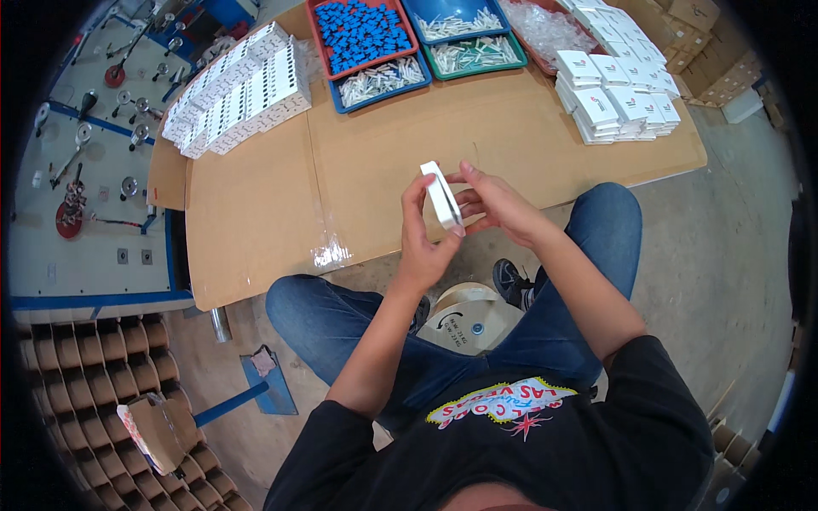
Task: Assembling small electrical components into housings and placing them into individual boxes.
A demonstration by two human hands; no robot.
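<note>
Seated at a brown cardboard-covered table (281, 204), a person raises both hands above its near edge. The left hand (423, 243) and right hand (498, 204) pinch a small flat white cardboard box (442, 195) between thumbs and curled fingers, edge-on, its long axis running from upper left to lower right. Beyond, a red plastic tray (317, 34) holds blue pieces; blue and green trays (477, 70) hold pale parts.

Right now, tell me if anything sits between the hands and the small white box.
Nothing visible does. Both hands already hold the small white box: the left hand grips its near edge, and the right hand touches its far side, above the cardboard-covered table.
</note>
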